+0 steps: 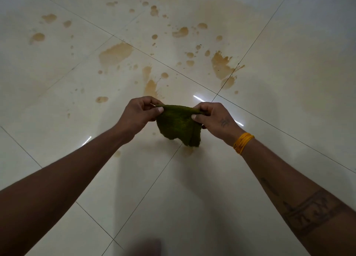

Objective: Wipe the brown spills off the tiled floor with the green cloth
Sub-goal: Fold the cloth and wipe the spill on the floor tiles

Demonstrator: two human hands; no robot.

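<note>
You have one view only, from the camera on your head, wide-angle, looking forward and steeply down onto the tiled floor (192, 188). Both your forearms reach into the picture from the lower corners and meet at the green cloth (178, 125), which sits near the middle of the picture. Beyond the cloth, toward the top edge, lie the brown spills (115, 53). Straight grout lines bend toward the edges.

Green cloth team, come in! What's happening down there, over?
Left hand and right hand both pinch the green cloth, stretched between them above the floor. Brown spills unwiped on the tiled floor. Nothing in the way.
</note>
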